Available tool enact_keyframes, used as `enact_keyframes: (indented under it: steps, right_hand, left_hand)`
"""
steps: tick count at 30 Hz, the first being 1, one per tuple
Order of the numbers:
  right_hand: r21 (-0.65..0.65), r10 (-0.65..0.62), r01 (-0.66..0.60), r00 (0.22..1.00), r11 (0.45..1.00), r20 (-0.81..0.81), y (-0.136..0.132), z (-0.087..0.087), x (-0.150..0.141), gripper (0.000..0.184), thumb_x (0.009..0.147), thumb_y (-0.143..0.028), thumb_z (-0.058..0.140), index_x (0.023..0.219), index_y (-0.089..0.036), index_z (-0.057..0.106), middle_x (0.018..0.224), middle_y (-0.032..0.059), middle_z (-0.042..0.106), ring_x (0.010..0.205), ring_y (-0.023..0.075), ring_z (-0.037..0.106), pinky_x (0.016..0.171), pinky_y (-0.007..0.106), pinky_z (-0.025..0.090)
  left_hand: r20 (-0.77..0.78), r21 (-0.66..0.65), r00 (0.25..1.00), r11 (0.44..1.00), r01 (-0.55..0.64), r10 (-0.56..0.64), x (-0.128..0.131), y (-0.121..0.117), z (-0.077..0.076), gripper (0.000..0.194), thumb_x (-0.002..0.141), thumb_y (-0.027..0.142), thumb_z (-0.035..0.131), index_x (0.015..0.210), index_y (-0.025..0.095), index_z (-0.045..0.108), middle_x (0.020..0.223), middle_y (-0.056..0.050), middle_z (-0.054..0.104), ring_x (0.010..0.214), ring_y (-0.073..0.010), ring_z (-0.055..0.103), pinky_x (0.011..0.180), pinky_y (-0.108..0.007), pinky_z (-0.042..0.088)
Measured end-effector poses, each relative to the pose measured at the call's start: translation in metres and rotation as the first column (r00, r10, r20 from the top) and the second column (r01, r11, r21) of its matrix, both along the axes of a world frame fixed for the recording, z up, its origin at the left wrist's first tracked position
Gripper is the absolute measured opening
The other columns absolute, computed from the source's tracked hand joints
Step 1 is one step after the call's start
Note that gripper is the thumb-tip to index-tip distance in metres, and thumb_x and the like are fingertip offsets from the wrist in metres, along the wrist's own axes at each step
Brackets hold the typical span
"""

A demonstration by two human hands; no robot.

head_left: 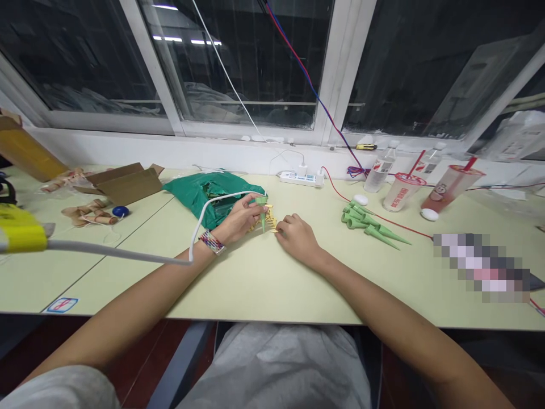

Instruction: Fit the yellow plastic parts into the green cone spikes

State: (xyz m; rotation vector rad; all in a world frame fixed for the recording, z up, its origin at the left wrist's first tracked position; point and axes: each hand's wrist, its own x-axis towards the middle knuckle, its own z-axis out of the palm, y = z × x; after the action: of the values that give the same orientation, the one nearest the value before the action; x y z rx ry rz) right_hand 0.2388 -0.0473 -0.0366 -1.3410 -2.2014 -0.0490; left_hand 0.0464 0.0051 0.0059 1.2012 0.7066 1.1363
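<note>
My left hand [240, 218] is closed around a green plastic cone [263, 218], which points tip down over the table. Small yellow pieces [269, 218] lie behind and beside the cone, partly hidden by my fingers. My right hand [297, 237] rests on the table just right of them. Its fingers are pinched at one thin yellow piece [273, 230]. Left of my left hand lies a crumpled green plastic bag [187, 190] with its mouth toward me. A pile of similar green cones [361, 218] lies to the right.
Brown cardboard box [128, 183], wooden pieces [91, 213] and a blue ball [120, 211] are at the left. Toward the window sit a power strip [300, 179], drink cups [404, 193] and a bottle [380, 170]. A white cable [128, 254] crosses above my left wrist.
</note>
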Motion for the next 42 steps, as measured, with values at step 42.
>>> enact_keyframes:
  steps: [42]
  right_hand:
    - [-0.209,0.007,-0.348,0.529,0.914,-0.849,0.003,0.022,0.018,0.037,0.09,-0.057,0.062,0.084,-0.02,0.064,0.073,0.0024,0.069,0.06,0.0144,0.064,0.059,0.028,0.055]
  left_hand:
    - [-0.261,0.231,0.965,0.969,0.093,-0.031,0.016,-0.028,0.005,0.033,0.075,0.03,0.086,0.097,0.02,0.063,0.083,-0.002,0.07,0.083,-0.0196,0.071,0.082,-0.033,0.053]
